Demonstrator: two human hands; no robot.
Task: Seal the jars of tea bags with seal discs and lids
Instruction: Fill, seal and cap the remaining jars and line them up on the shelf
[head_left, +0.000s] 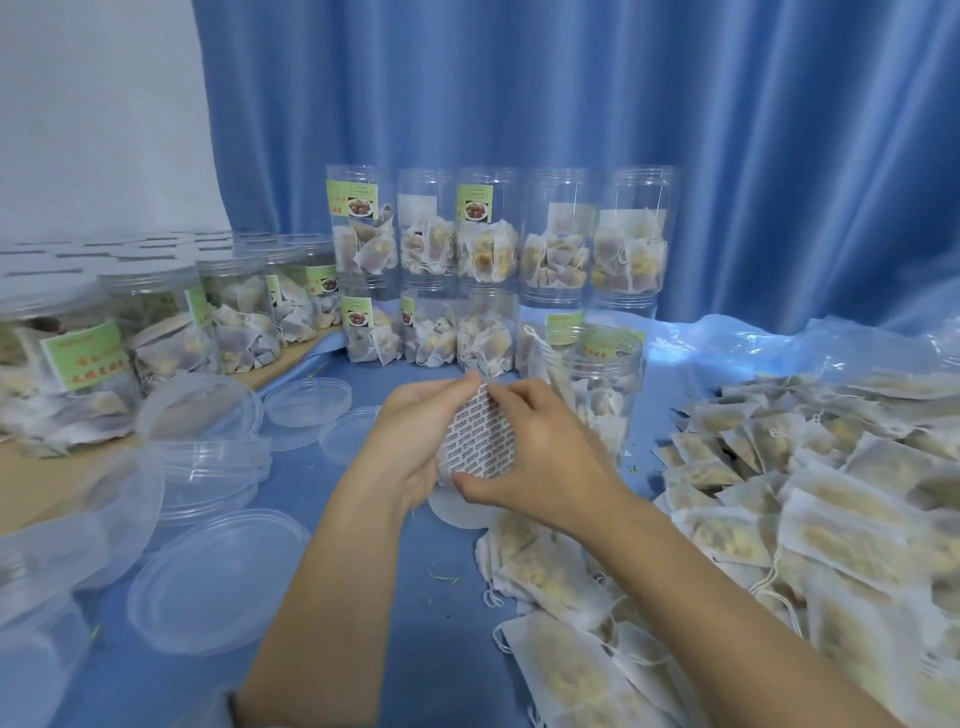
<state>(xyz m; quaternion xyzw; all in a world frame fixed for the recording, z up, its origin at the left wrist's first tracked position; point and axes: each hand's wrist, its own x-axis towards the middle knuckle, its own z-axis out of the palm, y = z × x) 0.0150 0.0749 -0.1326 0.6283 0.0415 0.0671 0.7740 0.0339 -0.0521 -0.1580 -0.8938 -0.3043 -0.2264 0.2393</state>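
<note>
Both hands, the left hand (415, 436) and right hand (540, 447), pinch a stack of white printed seal discs (480, 439) just before the open clear plastic jar (597, 395); two discs may peel off together.

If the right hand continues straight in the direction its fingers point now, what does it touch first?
The right hand points left, so it would probably meet the left hand first; both already hold the printed seal discs between them.

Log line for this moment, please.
step: picking seal disc | left hand: holds seal discs | right hand: on the discs | open jar: behind hands, unsealed | lids: loose, left
</note>
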